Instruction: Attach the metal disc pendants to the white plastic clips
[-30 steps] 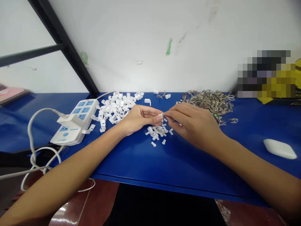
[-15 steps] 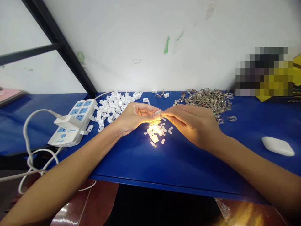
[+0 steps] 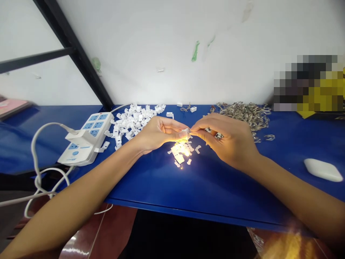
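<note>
My left hand pinches a small white plastic case between thumb and fingers, over the middle of the table. From the right, my right hand meets it with thumb and forefinger pinched at the case's end; what lies between those fingertips is too small to make out. Warm yellow light glows at and just below the held case. Under it lies a small heap of flat white tabs, partly washed out by the glare. Small round pieces show behind my right fingers.
A pile of white cases lies left of my hands, beside a white power strip with a plugged-in adapter and cable. Tangled thin wire bundles are heaped at the back right. A white rounded object rests on the blue table at right.
The view has shifted slightly. My right fingers have opened a gap below the palm, showing the round pieces behind. Both hands stay together at the white case.
</note>
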Demonstrator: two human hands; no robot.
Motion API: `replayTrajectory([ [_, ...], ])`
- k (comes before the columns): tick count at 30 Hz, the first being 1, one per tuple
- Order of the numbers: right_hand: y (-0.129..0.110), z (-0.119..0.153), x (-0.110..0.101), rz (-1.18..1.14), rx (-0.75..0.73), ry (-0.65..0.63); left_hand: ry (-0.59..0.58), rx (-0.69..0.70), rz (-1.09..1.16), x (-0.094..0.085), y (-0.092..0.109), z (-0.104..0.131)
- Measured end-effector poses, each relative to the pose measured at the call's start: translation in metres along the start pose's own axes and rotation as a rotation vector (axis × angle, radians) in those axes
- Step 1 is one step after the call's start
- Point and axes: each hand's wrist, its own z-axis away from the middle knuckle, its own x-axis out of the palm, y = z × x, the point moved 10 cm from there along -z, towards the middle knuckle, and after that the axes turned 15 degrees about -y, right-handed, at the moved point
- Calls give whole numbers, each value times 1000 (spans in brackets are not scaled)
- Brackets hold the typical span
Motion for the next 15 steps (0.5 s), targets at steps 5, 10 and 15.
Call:
replayTrajectory([
  [5, -3, 0, -1, -4, -27, 7, -16, 35, 1, 0, -5, -3],
  [10, -1, -3, -2, -64, -52, 13, -66, 20, 41, 3, -9, -3],
  [15, 5, -4, 1, -171, -14, -46, -87, 17, 23, 6, -6, -2],
])
